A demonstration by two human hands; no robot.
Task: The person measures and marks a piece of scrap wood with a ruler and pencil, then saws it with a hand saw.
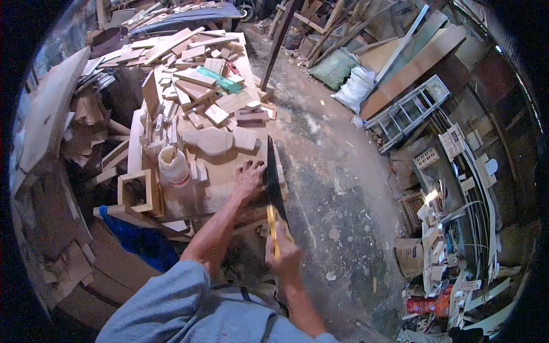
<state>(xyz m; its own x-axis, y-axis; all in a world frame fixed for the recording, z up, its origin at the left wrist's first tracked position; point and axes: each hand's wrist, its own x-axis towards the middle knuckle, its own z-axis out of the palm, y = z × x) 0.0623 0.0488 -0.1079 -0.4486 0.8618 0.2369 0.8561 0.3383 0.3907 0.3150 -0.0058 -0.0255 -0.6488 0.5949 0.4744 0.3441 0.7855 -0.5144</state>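
Two hands, right hand (284,251) gripping handsaw (272,177), left hand (249,180) flat on board (220,191) (no legible labels).

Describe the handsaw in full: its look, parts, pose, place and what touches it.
The handsaw has a long dark blade that tapers to a point away from the person, and a yellow handle at the near end. It stands on edge along the right side of the cluttered workbench, running roughly from near to far. The right hand grips the handle; the left hand lies flat on the wood right beside the blade. The teeth are too small to make out.
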